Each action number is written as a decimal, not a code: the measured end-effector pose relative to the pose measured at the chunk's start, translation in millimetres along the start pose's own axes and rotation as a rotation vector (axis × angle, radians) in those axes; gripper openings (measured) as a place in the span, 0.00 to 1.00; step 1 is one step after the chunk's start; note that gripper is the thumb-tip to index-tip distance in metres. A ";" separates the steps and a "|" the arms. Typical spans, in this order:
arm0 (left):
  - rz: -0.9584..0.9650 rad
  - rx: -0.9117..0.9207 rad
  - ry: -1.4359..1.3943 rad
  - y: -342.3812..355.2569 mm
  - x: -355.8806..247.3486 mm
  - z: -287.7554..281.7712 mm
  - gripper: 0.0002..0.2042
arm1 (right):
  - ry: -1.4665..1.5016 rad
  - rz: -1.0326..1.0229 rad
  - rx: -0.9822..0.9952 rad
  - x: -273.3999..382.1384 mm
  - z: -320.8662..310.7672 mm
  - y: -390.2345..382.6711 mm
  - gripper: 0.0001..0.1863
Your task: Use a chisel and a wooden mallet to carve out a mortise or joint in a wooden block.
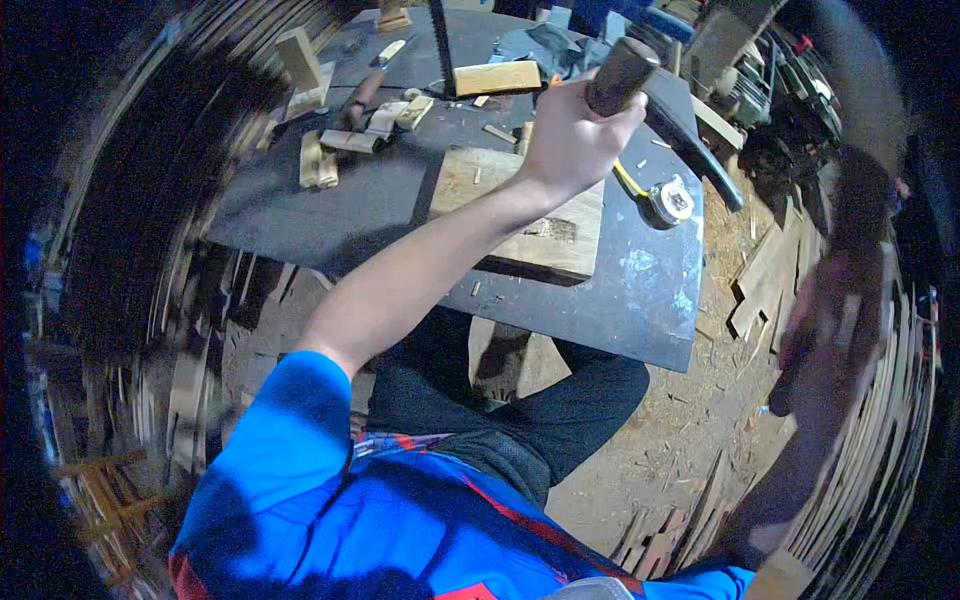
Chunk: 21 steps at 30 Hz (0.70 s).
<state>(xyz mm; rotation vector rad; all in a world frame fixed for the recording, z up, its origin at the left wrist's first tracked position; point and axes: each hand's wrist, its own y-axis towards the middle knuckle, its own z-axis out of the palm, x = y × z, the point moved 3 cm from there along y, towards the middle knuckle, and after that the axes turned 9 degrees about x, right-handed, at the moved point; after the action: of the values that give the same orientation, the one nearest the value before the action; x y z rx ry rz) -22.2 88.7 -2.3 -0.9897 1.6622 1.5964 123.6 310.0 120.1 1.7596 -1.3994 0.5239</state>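
My left hand point(575, 145) is closed round a tool with a thick brown cylindrical end point(622, 75), held above the table. From beside that fist a long dark bar point(695, 155) slants toward the right table edge; whether it belongs to the same tool I cannot tell. Below my left wrist lies a thick wooden block point(490, 180) with a rough, dark-edged cut in its top face. At the right, my right arm point(815, 400) is raised, dark and smeared by motion. Its fingers, and anything in them, cannot be made out.
The dark table point(320, 215) bears a tape measure point(672, 202) with some yellow tape out, curled wood offcuts point(365, 135), a pale wood piece point(497, 78) and blue-grey cloth point(550, 50). An upright dark bar point(442, 50) stands behind. Wood scraps point(770, 265) litter the floor.
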 end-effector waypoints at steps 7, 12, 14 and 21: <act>-0.019 -0.033 -0.057 -0.2 1.3 -6.2 0.14 | 0.039 0.191 0.258 -30.6 21.4 -18.0 0.12; -0.012 -0.060 -0.044 -6.3 7.8 -17.3 0.15 | 0.265 0.319 0.199 -72.7 41.6 -61.6 0.12; -0.076 -0.041 -0.201 -11.6 6.1 -26.5 0.12 | 0.207 0.381 0.242 -93.0 58.1 -79.1 0.13; -0.208 -0.055 -0.533 -34.1 7.9 -59.5 0.12 | 0.414 0.521 0.375 -142.1 114.9 -139.3 0.13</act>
<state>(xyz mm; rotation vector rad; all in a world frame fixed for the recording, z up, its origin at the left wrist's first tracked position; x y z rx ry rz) 6.2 29.2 -22.6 -0.6571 1.1218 1.5934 193.8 312.8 -98.6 1.4231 -1.5122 1.4221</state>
